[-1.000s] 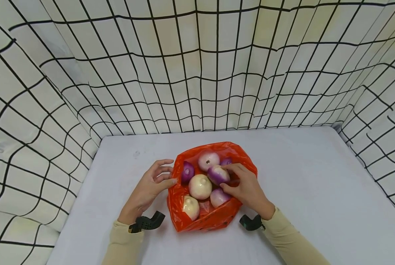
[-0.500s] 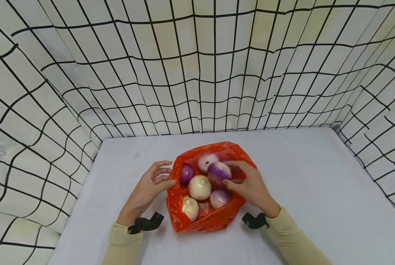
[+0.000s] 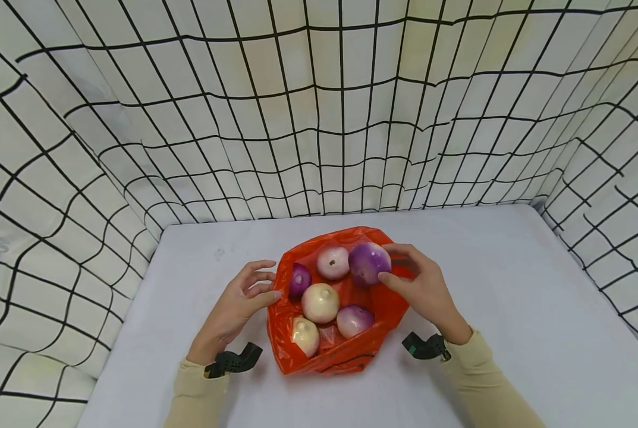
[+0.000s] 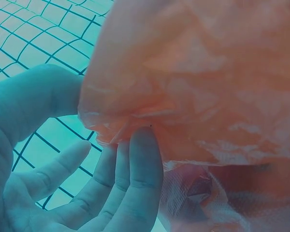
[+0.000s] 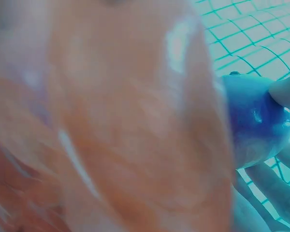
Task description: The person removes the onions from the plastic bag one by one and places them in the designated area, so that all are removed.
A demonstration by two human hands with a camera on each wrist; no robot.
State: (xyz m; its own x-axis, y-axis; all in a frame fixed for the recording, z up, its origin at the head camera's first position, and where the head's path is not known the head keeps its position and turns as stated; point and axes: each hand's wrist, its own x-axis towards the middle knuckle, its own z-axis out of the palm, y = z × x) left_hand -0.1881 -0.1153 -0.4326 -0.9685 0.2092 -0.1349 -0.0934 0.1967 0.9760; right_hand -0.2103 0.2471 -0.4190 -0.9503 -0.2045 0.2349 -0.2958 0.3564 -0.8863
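We see the right hand point(image 3: 424, 288) pinch a purple onion point(image 3: 369, 263) at one o'clock over the red bag point(image 3: 345, 359) | left hand point(image 3: 242, 300) grips the bag at nine o'clock, its thumb tip hidden in left wrist view | blurred bag blocks most of right wrist view

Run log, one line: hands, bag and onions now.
left hand: on left rim of red bag | right hand: pinches purple onion at bag mouth | five more onions visible inside
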